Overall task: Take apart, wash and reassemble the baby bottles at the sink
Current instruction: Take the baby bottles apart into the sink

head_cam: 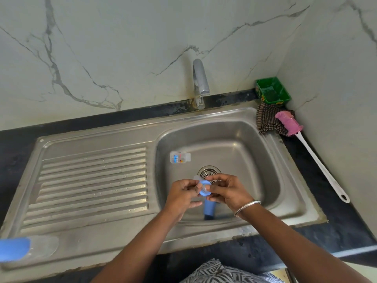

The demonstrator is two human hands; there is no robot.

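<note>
Hands (pixel 206 190) pinch blue ring (pixel 204 187); bottle (pixel 180 157) in sink (pixel 255 160).

- A dark stone counter (pixel 336 227) runs along the marble wall and holds a stainless steel sink (pixel 98 248) with a ribbed drainboard on the left.
- In the basin lie a clear bottle body (pixel 180 157) on its side and a blue cap (pixel 209 209) near the front wall.
- A blue-capped baby bottle (pixel 28 249) lies on the sink's front left rim.
- In the right corner sit a green tub (pixel 273 90), a checked cloth (pixel 267 121) and a pink bottle brush (pixel 310 148) with a white handle.
</note>
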